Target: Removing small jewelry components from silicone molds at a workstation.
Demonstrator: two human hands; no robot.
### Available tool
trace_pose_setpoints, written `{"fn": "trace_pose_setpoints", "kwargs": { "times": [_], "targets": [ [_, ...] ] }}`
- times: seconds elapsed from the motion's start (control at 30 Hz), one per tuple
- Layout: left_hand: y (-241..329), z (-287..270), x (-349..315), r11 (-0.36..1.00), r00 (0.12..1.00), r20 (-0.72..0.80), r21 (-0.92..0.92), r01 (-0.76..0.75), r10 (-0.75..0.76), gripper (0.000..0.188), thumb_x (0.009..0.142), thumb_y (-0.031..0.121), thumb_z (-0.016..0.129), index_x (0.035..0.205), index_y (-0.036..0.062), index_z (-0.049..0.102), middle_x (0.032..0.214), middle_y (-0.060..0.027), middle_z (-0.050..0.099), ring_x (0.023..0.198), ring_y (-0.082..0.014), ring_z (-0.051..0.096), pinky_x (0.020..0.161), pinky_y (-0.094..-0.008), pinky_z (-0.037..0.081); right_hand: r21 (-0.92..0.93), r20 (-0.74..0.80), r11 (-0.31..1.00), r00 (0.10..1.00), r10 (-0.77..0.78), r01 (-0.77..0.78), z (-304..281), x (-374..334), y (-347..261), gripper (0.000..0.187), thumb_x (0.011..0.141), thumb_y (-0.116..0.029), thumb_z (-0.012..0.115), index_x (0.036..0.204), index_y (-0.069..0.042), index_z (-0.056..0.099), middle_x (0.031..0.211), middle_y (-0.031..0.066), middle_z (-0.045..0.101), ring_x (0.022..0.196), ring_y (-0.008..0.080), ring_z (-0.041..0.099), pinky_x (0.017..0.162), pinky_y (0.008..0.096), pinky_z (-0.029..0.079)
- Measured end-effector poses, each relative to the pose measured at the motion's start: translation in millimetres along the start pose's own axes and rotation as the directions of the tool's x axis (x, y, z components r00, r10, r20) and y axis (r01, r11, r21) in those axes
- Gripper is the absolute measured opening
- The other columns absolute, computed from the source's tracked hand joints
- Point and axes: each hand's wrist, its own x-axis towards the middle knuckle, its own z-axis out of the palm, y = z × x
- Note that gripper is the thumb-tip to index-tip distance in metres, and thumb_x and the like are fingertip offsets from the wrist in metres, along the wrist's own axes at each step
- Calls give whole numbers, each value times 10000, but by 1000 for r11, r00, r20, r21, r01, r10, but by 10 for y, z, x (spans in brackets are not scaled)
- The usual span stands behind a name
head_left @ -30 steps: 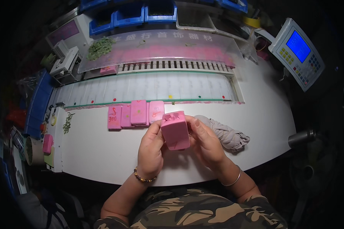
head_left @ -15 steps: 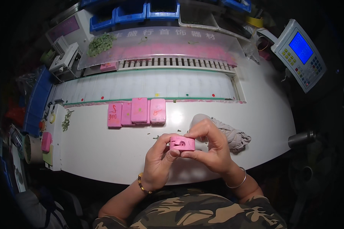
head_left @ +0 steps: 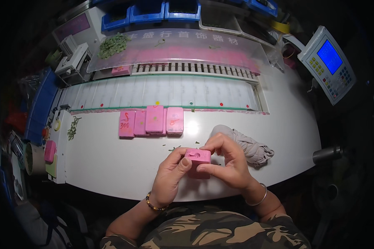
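Note:
I hold a small pink block (head_left: 198, 159) with a round hole in its top face, just above the near edge of the white table (head_left: 112, 166). My left hand (head_left: 170, 174) grips its left side with the thumb on top. My right hand (head_left: 226, 162) wraps its right side, fingers curled over the top. Beyond my hands, a row of several flat pink blocks (head_left: 151, 121) lies side by side, some with marks on them. A crumpled grey cloth (head_left: 253, 147) lies right behind my right hand.
A pale conveyor strip (head_left: 166, 93) with coloured dots runs across the table behind the blocks. A control panel with a blue screen (head_left: 330, 62) stands at the far right. Blue bins (head_left: 153, 12) line the back. Green bits (head_left: 112, 43) and a small pink piece (head_left: 50, 150) lie left.
The pink block was held upright showing its broad face; I have turned it down and lowered it closer to the table edge, so its holed face now points up.

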Motion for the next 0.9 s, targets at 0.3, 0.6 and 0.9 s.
{"fn": "trace_pose_setpoints", "kwargs": {
  "times": [0.3, 0.6, 0.9],
  "targets": [
    [6, -92, 150, 258, 676, 260, 784, -564, 689, 362, 913, 209, 713, 1193, 22, 578, 1061, -106, 630, 971, -220, 608, 858, -354, 472, -192, 14, 969, 988, -156, 156, 20, 71, -37, 298, 769, -115, 786, 1030, -42, 663, 942, 70, 643, 827, 208, 583, 747, 318, 447],
    [241, -279, 118, 991, 960, 266, 68, -113, 91, 468, 734, 8, 847, 1117, 68, 584, 1181, -55, 556, 1184, -178, 533, 1052, -341, 407, 162, 279, 982, 949, -144, 101, -123, 203, 3, 320, 772, -79, 781, 1076, -45, 688, 992, 69, 660, 904, 194, 597, 793, 325, 443],
    [842, -703, 251, 968, 997, 49, 249, 38, -52, 424, 801, -24, 776, 1175, 8, 580, 1027, -72, 642, 912, -144, 656, 823, -272, 544, -161, 90, 985, 995, -46, 60, 0, 533, 86, 667, 801, -154, 794, 1402, -79, 514, 1209, 80, 622, 1047, 176, 582, 793, 305, 481]
  ]
}}
